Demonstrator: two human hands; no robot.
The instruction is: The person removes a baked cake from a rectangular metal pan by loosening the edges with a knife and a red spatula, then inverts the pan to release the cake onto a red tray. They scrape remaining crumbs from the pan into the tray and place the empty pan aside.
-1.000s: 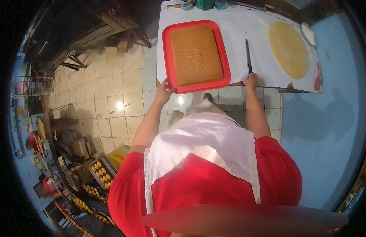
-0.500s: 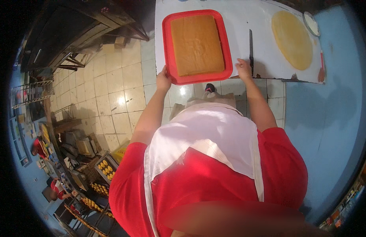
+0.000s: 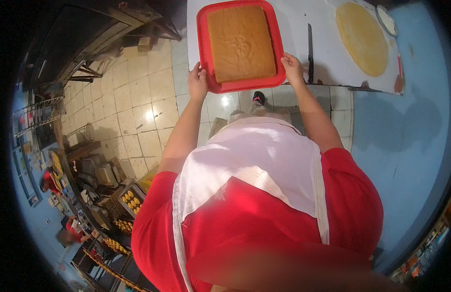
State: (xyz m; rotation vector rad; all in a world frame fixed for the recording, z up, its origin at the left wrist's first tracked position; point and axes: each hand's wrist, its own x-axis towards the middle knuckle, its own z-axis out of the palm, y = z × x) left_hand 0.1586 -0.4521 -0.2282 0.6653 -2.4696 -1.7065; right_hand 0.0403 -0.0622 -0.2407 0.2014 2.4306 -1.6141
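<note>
A brown rectangular sheet cake (image 3: 240, 44) lies on a red tray (image 3: 245, 86) at the front edge of the white table (image 3: 293, 29). My left hand (image 3: 197, 83) grips the tray's near left corner, thumb and fingers closed at the rim. On the opposite side, my right hand (image 3: 292, 69) is closed on the right rim. Just right of that hand, a long knife (image 3: 310, 51) with a dark handle lies on the table. Farther right is a flat, yellow, oval sheet (image 3: 362, 41) that looks like dough or cake.
A round white dish (image 3: 386, 21) stands at the table's far right, and a red-handled tool (image 3: 399, 75) lies at its right edge. A blue wall (image 3: 400, 146) borders the right. At lower left are trays of yellow pastries (image 3: 131, 200) and people in red.
My right hand has moved from beside the tray onto its right rim. The tray appears slightly higher in the picture, as does the table. My left hand remains at the tray's left side.
</note>
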